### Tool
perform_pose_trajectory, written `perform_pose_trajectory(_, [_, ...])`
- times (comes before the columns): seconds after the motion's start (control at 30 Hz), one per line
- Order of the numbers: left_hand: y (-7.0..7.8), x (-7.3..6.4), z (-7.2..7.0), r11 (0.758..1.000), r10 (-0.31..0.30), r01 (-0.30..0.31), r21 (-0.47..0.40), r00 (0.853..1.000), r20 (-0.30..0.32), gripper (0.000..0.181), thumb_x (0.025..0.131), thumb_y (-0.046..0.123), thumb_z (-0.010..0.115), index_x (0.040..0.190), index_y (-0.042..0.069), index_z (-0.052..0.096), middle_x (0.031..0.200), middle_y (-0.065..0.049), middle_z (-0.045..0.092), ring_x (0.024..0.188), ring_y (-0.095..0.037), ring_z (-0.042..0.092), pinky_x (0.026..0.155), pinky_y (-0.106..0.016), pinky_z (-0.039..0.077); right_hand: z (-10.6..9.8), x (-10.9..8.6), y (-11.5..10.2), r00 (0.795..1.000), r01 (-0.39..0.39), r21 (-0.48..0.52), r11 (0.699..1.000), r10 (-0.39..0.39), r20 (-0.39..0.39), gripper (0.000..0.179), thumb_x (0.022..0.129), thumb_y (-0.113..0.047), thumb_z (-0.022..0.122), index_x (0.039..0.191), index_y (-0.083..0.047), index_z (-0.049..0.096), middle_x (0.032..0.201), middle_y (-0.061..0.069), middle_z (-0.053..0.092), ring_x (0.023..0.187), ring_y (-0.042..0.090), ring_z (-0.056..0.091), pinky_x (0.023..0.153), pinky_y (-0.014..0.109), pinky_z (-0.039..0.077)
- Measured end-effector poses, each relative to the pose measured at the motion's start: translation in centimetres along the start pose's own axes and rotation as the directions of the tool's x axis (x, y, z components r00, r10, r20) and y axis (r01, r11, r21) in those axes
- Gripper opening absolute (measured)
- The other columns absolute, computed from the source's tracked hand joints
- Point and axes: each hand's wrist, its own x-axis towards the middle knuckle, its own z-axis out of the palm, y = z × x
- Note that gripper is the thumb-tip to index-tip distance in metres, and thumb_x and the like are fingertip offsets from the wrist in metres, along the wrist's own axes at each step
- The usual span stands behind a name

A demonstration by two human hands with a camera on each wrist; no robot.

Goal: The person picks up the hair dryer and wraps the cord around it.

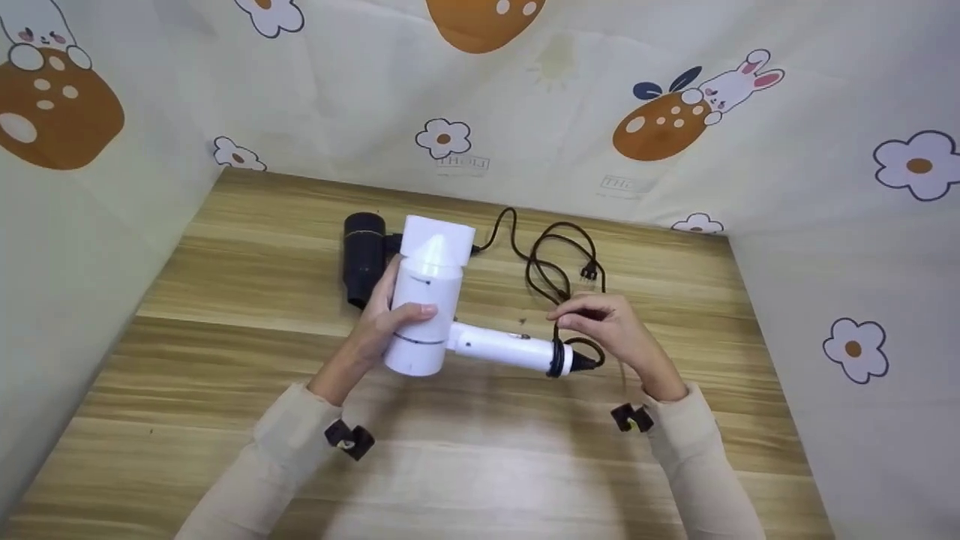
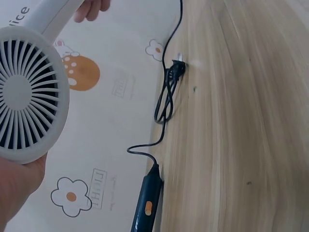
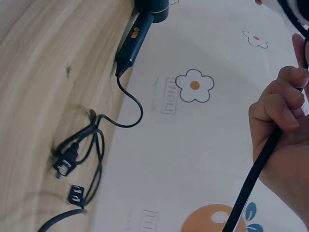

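Observation:
A white hair dryer [image 1: 424, 300] is held above the table, its barrel gripped by my left hand [image 1: 375, 326] with the thumb across the near face. Its handle points right, and black cord [image 1: 556, 360] is wound around the handle's end. Beside that end, my right hand [image 1: 615, 330] pinches the cord between thumb and fingers. From the right wrist, the curled fingers of the right hand [image 3: 280, 106] surround the cord [image 3: 253, 176], which trails downward. The left wrist view shows the dryer's round slatted grille [image 2: 19, 92].
Behind the white dryer lies a black hair dryer [image 1: 364, 251], partly hidden by it. Its cord [image 1: 514, 225] runs right across the wooden table [image 1: 247, 420] into loops near a plug [image 1: 589, 271]. Patterned cloth walls [image 1: 337, 97] enclose the back and sides.

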Motion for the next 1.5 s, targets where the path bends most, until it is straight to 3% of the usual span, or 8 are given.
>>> perform_pose_trajectory(0.2, [0.3,0.0,0.4,0.997,-0.013,0.01,-0.079,0.999,-0.035,0.06,0.07,0.011,0.057,0.126,0.012,0.037,0.101,-0.004,0.059,0.085,-0.019,0.061,0.078,-0.035,0.051,0.4,0.0,0.7,1.0,-0.02,0.058,0.998,0.021,-0.016,0.022,0.093,-0.016,0.055,0.103,-0.005,0.07,0.104,0.002,0.07,0.092,0.01,0.062,0.081,0.022,0.052])
perform_pose_trajectory(0.4, [0.2,0.2,0.4,0.991,0.015,-0.027,-0.128,0.996,-0.091,0.055,0.07,0.013,0.057,0.122,0.014,0.04,0.101,-0.004,0.059,0.086,-0.017,0.059,0.078,-0.033,0.051,1.8,0.4,1.2,0.988,0.148,-0.01,0.989,-0.148,-0.037,0.025,0.091,0.003,0.048,0.105,-0.003,0.068,0.108,-0.002,0.069,0.104,0.006,0.061,0.088,0.018,0.048])
perform_pose_trajectory(0.67, [-0.1,0.2,0.2,0.989,0.038,-0.066,-0.136,0.979,-0.201,0.052,0.074,0.011,0.055,0.123,0.013,0.04,0.1,-0.003,0.058,0.085,-0.017,0.059,0.077,-0.032,0.05,3.4,0.4,0.8,0.998,-0.02,-0.192,0.981,0.007,-0.067,0.021,0.09,0.005,0.045,0.077,0.0,0.061,0.055,0.0,0.053,0.05,0.004,0.044,0.052,0.018,0.039])
perform_pose_trajectory(0.83, [-0.3,0.3,0.1,0.991,0.035,-0.068,-0.111,0.961,-0.273,0.051,0.076,0.011,0.055,0.124,0.011,0.039,0.101,-0.004,0.058,0.086,-0.018,0.06,0.077,-0.032,0.05,4.0,0.1,0.2,0.998,0.065,-0.48,0.875,-0.055,0.034,0.027,0.096,-0.01,0.046,0.071,-0.004,0.053,0.056,0.001,0.048,0.051,0.006,0.042,0.052,0.022,0.041])
perform_pose_trajectory(1.0, [-0.3,0.6,-0.1,0.987,-0.024,-0.04,-0.153,0.918,-0.396,0.045,0.079,0.011,0.054,0.122,0.012,0.041,0.098,-0.001,0.06,0.082,-0.015,0.06,0.074,-0.031,0.051,4.4,-0.4,-0.2,0.976,0.207,-0.647,0.734,-0.203,0.082,0.024,0.095,-0.013,0.05,0.11,0.002,0.06,0.091,0.01,0.068,0.084,0.021,0.065,0.079,0.036,0.053])
perform_pose_trajectory(1.1, [-0.3,0.9,-0.4,0.984,-0.084,0.0,-0.176,0.879,-0.469,0.04,0.082,0.014,0.054,0.12,0.015,0.042,0.095,0.0,0.059,0.081,-0.014,0.06,0.073,-0.03,0.05,4.7,-0.8,-0.4,0.97,0.224,-0.671,0.707,-0.229,0.083,0.031,0.095,-0.015,0.051,0.121,0.0,0.059,0.112,0.012,0.067,0.102,0.026,0.064,0.089,0.039,0.051])
perform_pose_trajectory(1.2, [-0.5,1.1,-0.7,0.983,-0.128,0.043,-0.178,0.857,-0.5,0.04,0.083,0.017,0.055,0.12,0.016,0.041,0.096,0.0,0.058,0.082,-0.014,0.059,0.073,-0.03,0.05,4.9,-1.0,-0.4,0.962,0.239,-0.68,0.693,-0.265,0.069,0.026,0.093,-0.015,0.054,0.113,-0.002,0.064,0.101,0.011,0.07,0.09,0.022,0.068,0.079,0.035,0.055])
perform_pose_trajectory(1.5, [-1.1,0.9,-1.0,0.992,-0.112,0.067,-0.108,0.862,-0.494,0.045,0.084,0.016,0.058,0.124,0.013,0.037,0.103,-0.004,0.055,0.086,-0.017,0.059,0.076,-0.033,0.051,4.8,-1.2,-0.7,0.884,0.35,-0.702,0.62,-0.467,0.028,0.018,0.081,-0.008,0.068,0.098,-0.001,0.071,0.089,0.012,0.072,0.074,0.02,0.07,0.065,0.027,0.057])
